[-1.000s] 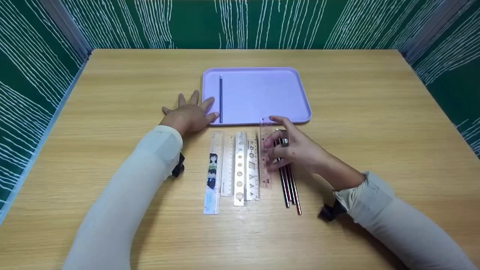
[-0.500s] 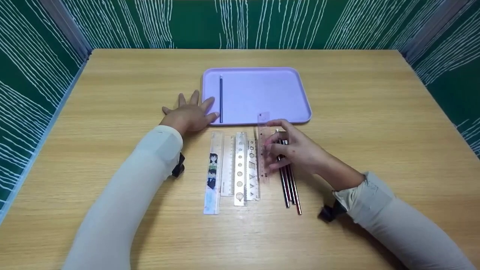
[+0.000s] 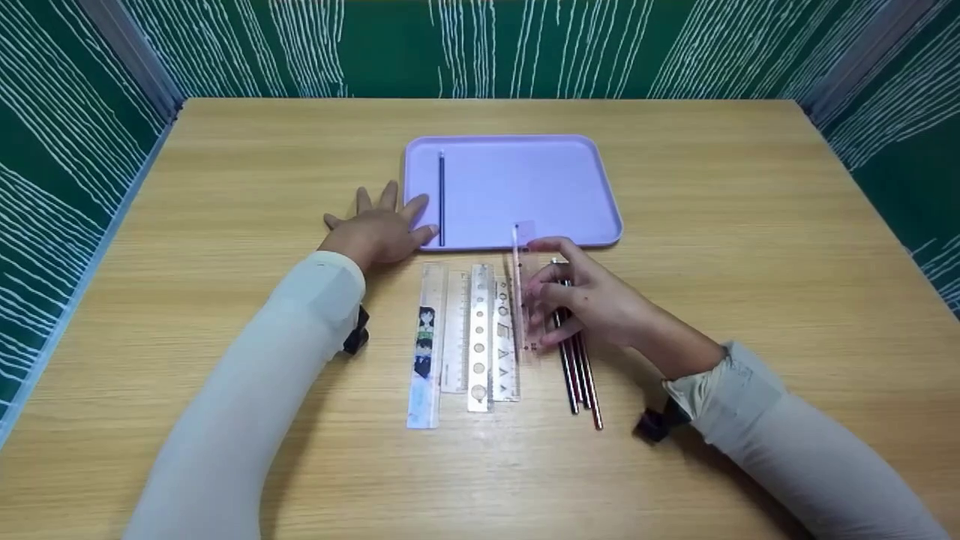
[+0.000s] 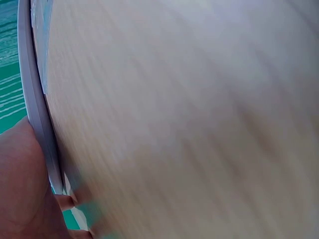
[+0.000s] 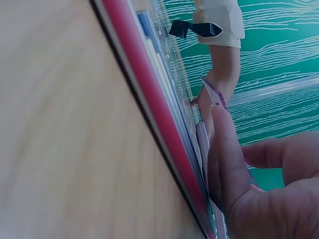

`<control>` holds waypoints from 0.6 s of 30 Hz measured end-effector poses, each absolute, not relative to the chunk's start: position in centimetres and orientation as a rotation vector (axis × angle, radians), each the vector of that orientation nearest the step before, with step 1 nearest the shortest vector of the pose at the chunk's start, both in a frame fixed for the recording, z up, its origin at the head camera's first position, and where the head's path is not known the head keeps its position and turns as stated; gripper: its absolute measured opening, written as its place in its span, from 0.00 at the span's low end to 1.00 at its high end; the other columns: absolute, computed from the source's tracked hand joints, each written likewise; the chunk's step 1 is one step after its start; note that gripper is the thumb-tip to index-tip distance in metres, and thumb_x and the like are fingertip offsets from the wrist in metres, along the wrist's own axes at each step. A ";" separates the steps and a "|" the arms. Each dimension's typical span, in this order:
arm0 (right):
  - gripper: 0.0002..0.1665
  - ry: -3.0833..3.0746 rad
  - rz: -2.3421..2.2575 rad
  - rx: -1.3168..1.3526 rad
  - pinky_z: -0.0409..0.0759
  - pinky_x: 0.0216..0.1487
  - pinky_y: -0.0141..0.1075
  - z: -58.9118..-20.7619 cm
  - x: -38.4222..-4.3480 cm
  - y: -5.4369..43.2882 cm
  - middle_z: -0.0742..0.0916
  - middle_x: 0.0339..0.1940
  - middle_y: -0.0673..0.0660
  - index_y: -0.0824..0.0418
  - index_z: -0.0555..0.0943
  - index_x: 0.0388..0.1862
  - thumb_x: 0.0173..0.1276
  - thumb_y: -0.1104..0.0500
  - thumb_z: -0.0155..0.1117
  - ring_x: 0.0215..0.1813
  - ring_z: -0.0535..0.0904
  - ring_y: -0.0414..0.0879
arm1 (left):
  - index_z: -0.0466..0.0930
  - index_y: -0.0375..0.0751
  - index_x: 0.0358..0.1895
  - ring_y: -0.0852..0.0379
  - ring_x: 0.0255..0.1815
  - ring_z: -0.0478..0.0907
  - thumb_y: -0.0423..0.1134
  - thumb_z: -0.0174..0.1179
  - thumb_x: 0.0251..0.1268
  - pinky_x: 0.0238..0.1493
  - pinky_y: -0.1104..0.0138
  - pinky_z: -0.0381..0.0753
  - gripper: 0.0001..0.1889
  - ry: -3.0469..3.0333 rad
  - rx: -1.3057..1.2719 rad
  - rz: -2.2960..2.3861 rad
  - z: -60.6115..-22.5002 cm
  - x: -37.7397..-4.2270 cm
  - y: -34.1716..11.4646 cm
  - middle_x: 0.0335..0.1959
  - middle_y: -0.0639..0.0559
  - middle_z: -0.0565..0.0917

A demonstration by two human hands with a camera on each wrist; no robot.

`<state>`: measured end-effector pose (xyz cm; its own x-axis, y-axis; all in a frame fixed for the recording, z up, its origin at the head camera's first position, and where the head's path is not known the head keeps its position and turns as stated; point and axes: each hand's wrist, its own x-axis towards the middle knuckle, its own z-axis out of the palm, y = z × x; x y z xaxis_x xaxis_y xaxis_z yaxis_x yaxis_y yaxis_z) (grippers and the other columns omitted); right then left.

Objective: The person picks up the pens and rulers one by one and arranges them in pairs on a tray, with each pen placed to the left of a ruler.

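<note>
Pencils [image 3: 580, 375], slim and shiny, lie bunched on the wood-grain surface [image 3: 712, 225], their upper parts partly hidden by my right hand [image 3: 592, 296]. That grip is narrowed to a pinch on a pink see-through ruler [image 3: 525, 262], whose far end overlaps the smooth lilac tray [image 3: 540, 187] in the head view. Just left lie four clear rulers [image 3: 480, 337], one pierced with round holes. My left hand [image 3: 379, 231] holds nothing, fingers spread, touching the tray's rim beside a dark pencil [image 3: 442, 199] lying inside. Only the right wrist view shows a glossy red barrel [image 5: 154, 109] up close.
</note>
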<state>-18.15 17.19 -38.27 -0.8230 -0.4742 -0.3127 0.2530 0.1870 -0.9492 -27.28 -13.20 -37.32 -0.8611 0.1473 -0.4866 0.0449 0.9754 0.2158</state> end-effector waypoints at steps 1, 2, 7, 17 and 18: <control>0.35 1.910 -1.695 -0.206 0.88 0.41 0.61 -38.2 -18.2 17.2 0.77 0.58 0.67 0.46 0.57 0.78 0.78 0.67 0.53 0.43 0.85 0.58 | 0.31 0.77 0.81 0.30 0.82 0.18 0.74 0.35 0.73 0.64 0.17 0.28 0.39 2.600 0.135 0.269 -37.3 -27.3 -13.2 0.85 0.50 0.24; 0.35 1.913 -1.700 -0.203 0.88 0.41 0.61 -38.2 -18.2 17.1 0.77 0.57 0.67 0.46 0.57 0.78 0.78 0.67 0.54 0.43 0.85 0.57 | 0.31 0.77 0.81 0.30 0.82 0.18 0.74 0.35 0.73 0.64 0.17 0.28 0.39 2.600 0.133 0.273 -37.3 -27.3 -13.2 0.85 0.50 0.25; 0.36 1.923 -1.721 -0.192 0.88 0.41 0.61 -38.2 -18.3 17.2 0.78 0.56 0.67 0.47 0.57 0.78 0.78 0.65 0.55 0.43 0.85 0.56 | 0.31 0.78 0.81 0.30 0.82 0.18 0.75 0.35 0.73 0.64 0.17 0.28 0.39 2.597 0.134 0.277 -37.3 -27.2 -13.2 0.85 0.50 0.25; 0.36 1.946 -1.742 -0.190 0.89 0.42 0.58 -38.0 -19.1 16.7 0.80 0.54 0.64 0.45 0.57 0.79 0.78 0.65 0.54 0.44 0.84 0.56 | 0.31 0.79 0.81 0.30 0.82 0.18 0.75 0.35 0.72 0.64 0.17 0.27 0.39 2.593 0.134 0.292 -37.1 -27.1 -13.2 0.85 0.50 0.24; 0.36 1.947 -1.746 -0.187 0.89 0.42 0.58 -38.0 -19.2 16.6 0.80 0.54 0.64 0.45 0.58 0.78 0.78 0.65 0.53 0.44 0.85 0.56 | 0.31 0.79 0.80 0.30 0.82 0.18 0.75 0.35 0.72 0.64 0.17 0.27 0.39 2.592 0.132 0.294 -37.1 -27.1 -13.3 0.85 0.50 0.24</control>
